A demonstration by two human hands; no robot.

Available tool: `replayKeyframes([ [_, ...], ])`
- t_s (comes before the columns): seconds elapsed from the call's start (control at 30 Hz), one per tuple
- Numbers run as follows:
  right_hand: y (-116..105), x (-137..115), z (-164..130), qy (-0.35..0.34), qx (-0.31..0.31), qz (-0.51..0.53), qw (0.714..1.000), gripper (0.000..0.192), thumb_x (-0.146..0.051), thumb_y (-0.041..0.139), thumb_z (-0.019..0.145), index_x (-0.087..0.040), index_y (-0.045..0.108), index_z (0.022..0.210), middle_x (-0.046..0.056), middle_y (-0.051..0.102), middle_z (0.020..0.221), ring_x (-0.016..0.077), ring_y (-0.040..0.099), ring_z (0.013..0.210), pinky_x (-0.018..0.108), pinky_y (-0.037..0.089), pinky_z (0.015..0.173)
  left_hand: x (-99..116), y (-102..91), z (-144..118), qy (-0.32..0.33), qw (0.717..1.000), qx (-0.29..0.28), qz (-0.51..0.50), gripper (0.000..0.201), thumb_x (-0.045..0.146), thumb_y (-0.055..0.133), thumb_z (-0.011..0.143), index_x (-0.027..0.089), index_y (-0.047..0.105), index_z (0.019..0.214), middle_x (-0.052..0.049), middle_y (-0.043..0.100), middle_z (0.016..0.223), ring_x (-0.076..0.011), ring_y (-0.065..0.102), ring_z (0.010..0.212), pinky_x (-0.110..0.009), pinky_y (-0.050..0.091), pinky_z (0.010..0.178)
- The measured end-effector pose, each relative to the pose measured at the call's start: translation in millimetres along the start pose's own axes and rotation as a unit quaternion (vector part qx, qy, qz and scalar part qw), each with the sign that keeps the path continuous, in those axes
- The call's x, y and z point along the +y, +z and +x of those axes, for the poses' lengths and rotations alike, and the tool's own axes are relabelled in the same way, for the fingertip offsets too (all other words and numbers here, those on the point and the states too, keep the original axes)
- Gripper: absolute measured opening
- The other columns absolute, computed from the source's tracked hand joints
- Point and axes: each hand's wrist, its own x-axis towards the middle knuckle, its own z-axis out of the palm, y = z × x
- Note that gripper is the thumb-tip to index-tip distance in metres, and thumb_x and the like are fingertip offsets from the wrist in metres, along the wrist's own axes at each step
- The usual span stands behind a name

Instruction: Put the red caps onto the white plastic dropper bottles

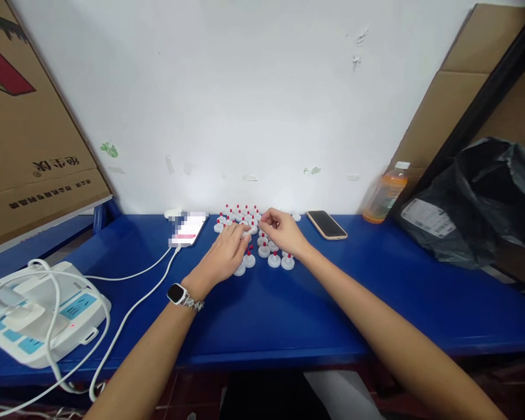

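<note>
Many white round caps with small red tips stand upright in a cluster on the blue table, around and between my hands. My left hand, with a watch on its wrist, has its thumb and fingers closed on a white cap held tilted over the others. Close to the end of that cap, my right hand is pinched, thumb against fingers. Whatever small piece is between those fingertips is too small to make out. Both hands partly cover the caps beneath them.
A phone with a lit screen lies left on a charging cable; a dark phone lies right. A white power strip with looping cables sits far left. An orange drink bottle and a black plastic bag stand right, before the white wall.
</note>
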Motion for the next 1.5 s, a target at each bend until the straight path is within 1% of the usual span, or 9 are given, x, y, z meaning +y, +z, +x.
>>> replayKeyframes([
  [0.17,9.5,3.3,-7.0,0.018,0.015,0.161,0.987,0.037,-0.053,0.061,0.082,-0.021,0.053,0.067,-0.004,0.048,0.057,0.0112,0.041,0.053,0.026,0.034,0.053,6.0,1.7,-1.0,0.009,1.000,0.005,-0.003,0.031,0.038,0.028,0.104,0.020,0.048,0.120,-0.010,0.057,0.113,-0.0241,0.055,0.111,-0.045,0.046,0.099],
  [0.57,20.2,-8.3,-15.4,0.007,0.042,0.174,0.984,0.038,-0.051,0.064,0.083,-0.021,0.050,0.065,-0.004,0.045,0.057,0.0109,0.038,0.053,0.027,0.031,0.052,13.7,5.5,-2.0,-0.001,1.000,0.030,0.005,0.032,0.037,0.027,0.104,0.017,0.041,0.124,-0.014,0.054,0.119,-0.0261,0.052,0.115,-0.048,0.046,0.101],
  [0.73,26.9,-11.6,-17.4,0.037,0.076,0.241,0.967,0.037,-0.054,0.068,0.079,-0.020,0.055,0.069,-0.001,0.056,0.064,0.0118,0.047,0.057,0.026,0.038,0.055,15.8,9.2,-0.9,0.011,0.997,0.067,0.038,0.042,0.037,0.028,0.104,0.013,0.033,0.138,-0.019,0.049,0.132,-0.0295,0.046,0.127,-0.052,0.039,0.108],
  [0.83,27.0,-9.4,-15.5,0.038,0.068,0.275,0.958,0.040,-0.056,0.073,0.073,-0.020,0.056,0.070,-0.001,0.060,0.066,0.0118,0.050,0.058,0.026,0.041,0.057,11.8,10.9,-0.6,0.006,0.997,0.055,0.057,0.052,0.039,0.029,0.104,0.012,0.023,0.148,-0.021,0.045,0.139,-0.0317,0.043,0.133,-0.054,0.038,0.110],
  [1.03,15.3,-2.2,-11.9,-0.018,-0.002,0.243,0.970,0.040,-0.055,0.073,0.075,-0.021,0.053,0.071,-0.002,0.058,0.064,0.0125,0.052,0.059,0.027,0.042,0.058,6.0,8.7,-2.1,0.014,0.996,-0.015,0.092,0.046,0.042,0.025,0.104,0.010,0.042,0.132,-0.018,0.057,0.118,-0.0283,0.058,0.111,-0.047,0.049,0.096],
  [1.17,9.5,-2.2,-10.6,-0.032,-0.053,0.227,0.972,0.040,-0.053,0.072,0.077,-0.021,0.050,0.070,-0.003,0.056,0.063,0.0114,0.049,0.058,0.026,0.040,0.057,6.9,7.2,-3.0,0.024,0.995,-0.025,0.092,0.044,0.042,0.024,0.104,0.010,0.044,0.128,-0.017,0.057,0.115,-0.0275,0.058,0.109,-0.045,0.050,0.094],
  [1.27,7.0,-4.8,-8.5,-0.036,-0.066,0.222,0.972,0.039,-0.053,0.071,0.078,-0.021,0.049,0.071,-0.003,0.056,0.063,0.0117,0.050,0.058,0.026,0.041,0.057,5.9,6.9,-1.9,0.030,0.997,-0.019,0.072,0.046,0.043,0.024,0.104,0.011,0.039,0.135,-0.017,0.056,0.120,-0.0278,0.056,0.115,-0.045,0.049,0.097],
  [1.37,4.6,-6.4,-2.8,-0.053,-0.059,0.193,0.978,0.032,-0.047,0.068,0.081,-0.020,0.051,0.073,-0.002,0.059,0.066,0.0124,0.053,0.061,0.026,0.042,0.059,2.2,6.0,0.9,0.016,0.998,-0.001,0.062,0.055,0.045,0.027,0.103,0.011,0.024,0.148,-0.020,0.050,0.133,-0.0296,0.050,0.126,-0.048,0.045,0.103],
  [1.5,2.4,3.2,12.2,-0.050,-0.018,0.033,0.998,0.016,-0.031,0.060,0.086,-0.019,0.055,0.075,-0.001,0.062,0.068,0.0123,0.054,0.061,0.025,0.041,0.060,-5.0,1.5,2.4,-0.027,0.997,0.021,0.070,0.062,0.045,0.033,0.102,0.012,0.018,0.152,-0.020,0.050,0.136,-0.0308,0.047,0.129,-0.051,0.041,0.107],
])
